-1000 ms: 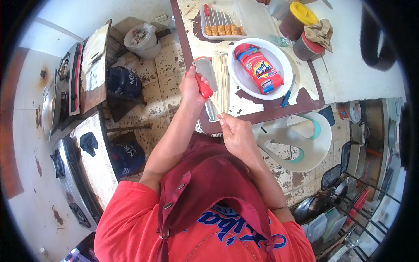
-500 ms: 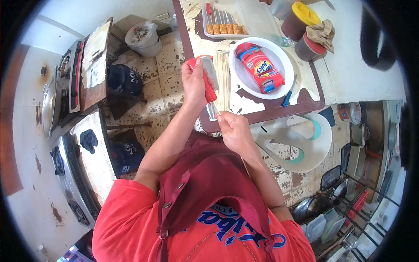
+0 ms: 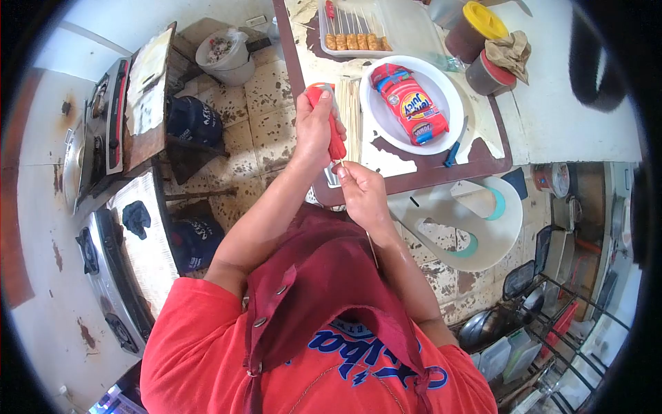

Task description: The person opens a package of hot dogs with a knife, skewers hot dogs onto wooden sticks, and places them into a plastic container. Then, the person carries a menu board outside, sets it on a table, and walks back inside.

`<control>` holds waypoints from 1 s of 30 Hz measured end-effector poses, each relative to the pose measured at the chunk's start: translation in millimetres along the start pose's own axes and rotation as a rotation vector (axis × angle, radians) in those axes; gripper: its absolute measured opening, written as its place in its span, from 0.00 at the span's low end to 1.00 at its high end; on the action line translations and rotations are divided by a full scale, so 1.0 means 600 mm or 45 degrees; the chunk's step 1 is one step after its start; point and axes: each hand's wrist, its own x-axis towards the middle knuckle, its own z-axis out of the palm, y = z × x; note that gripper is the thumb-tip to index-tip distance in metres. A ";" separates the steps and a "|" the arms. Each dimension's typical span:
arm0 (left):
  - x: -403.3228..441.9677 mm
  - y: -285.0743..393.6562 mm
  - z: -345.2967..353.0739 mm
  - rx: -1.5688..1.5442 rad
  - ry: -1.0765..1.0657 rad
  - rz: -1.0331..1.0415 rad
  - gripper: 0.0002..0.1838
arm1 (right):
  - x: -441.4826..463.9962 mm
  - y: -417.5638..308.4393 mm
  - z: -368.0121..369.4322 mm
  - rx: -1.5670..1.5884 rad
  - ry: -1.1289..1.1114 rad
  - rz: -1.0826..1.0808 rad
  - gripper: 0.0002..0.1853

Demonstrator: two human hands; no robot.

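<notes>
Wrapped in my left hand [image 3: 316, 130] is a red hotdog [image 3: 336, 143], held lengthwise over the table's near left edge. My right hand [image 3: 364, 193] pinches a thin wooden skewer [image 3: 373, 250], whose upper tip meets the hotdog's lower end; how deep it sits inside is hidden. Past my hands lies a bundle of wooden skewers [image 3: 350, 117]. To its right, a white bowl [image 3: 449, 90] holds a red hotdog pack [image 3: 417, 110]. Part of a flat metal tool with an orange-red rim shows behind my left hand.
A plastic tray [image 3: 383, 15] at the back holds several skewered orange-brown pieces and one red one. Nearby stand a yellow-lidded jar [image 3: 476, 31] and a red-lidded jar [image 3: 491, 74]. A blue-handled knife [image 3: 454, 150] lies beside the bowl. A white plastic stool [image 3: 496, 238] stands below.
My right hand has moved up and slightly left, closer to my left hand. The skewer's tip now meets the hotdog's lower end, and the hotdog has shifted slightly right.
</notes>
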 end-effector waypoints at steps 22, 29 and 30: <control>0.046 0.013 0.018 0.138 -0.098 0.169 0.16 | -0.024 -0.002 0.006 -0.050 0.159 0.137 0.07; 0.048 0.006 0.030 0.150 -0.174 0.180 0.16 | -0.006 0.020 0.009 0.041 0.206 0.106 0.07; 0.048 0.005 0.030 0.154 -0.184 0.185 0.16 | -0.004 0.019 0.008 0.029 0.186 0.135 0.08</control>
